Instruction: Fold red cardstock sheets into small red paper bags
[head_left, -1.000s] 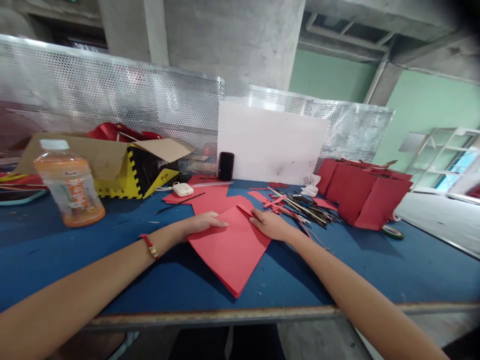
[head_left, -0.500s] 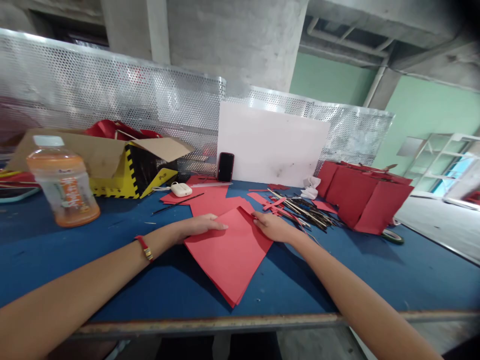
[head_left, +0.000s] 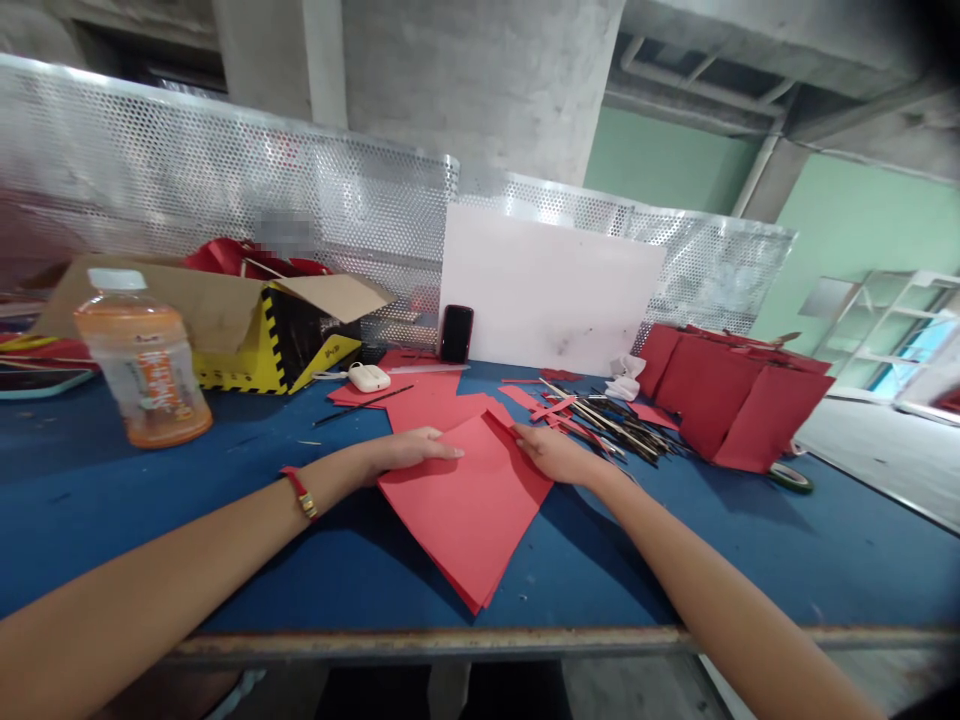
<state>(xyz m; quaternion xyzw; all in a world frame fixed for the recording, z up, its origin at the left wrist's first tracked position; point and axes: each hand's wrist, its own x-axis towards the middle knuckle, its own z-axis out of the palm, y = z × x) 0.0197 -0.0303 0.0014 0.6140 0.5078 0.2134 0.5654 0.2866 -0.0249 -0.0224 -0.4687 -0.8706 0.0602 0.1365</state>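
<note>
Between my hands is a piece of folded red paper (head_left: 469,510), with one corner toward me and its layers parting slightly at the lower tip. My left hand (head_left: 412,450) grips its left edge, thumb on top and the other fingers hidden beneath. On the far right edge, my right hand (head_left: 551,452) pinches the paper where a narrow flap is folded up. More red sheets (head_left: 424,398) lie flat on the blue table (head_left: 300,570) just behind it.
At the left stand a drink bottle (head_left: 146,370) and an opened cardboard box (head_left: 240,320). A phone (head_left: 456,333) leans upright near a white board (head_left: 547,290). Earbud case (head_left: 369,377), thin sticks (head_left: 619,425), red paper bags (head_left: 742,400) and a tape roll (head_left: 791,478) lie around the back.
The whole view has shifted slightly, so everything sits a little further right. Both hands keep the same hold on the red paper.
</note>
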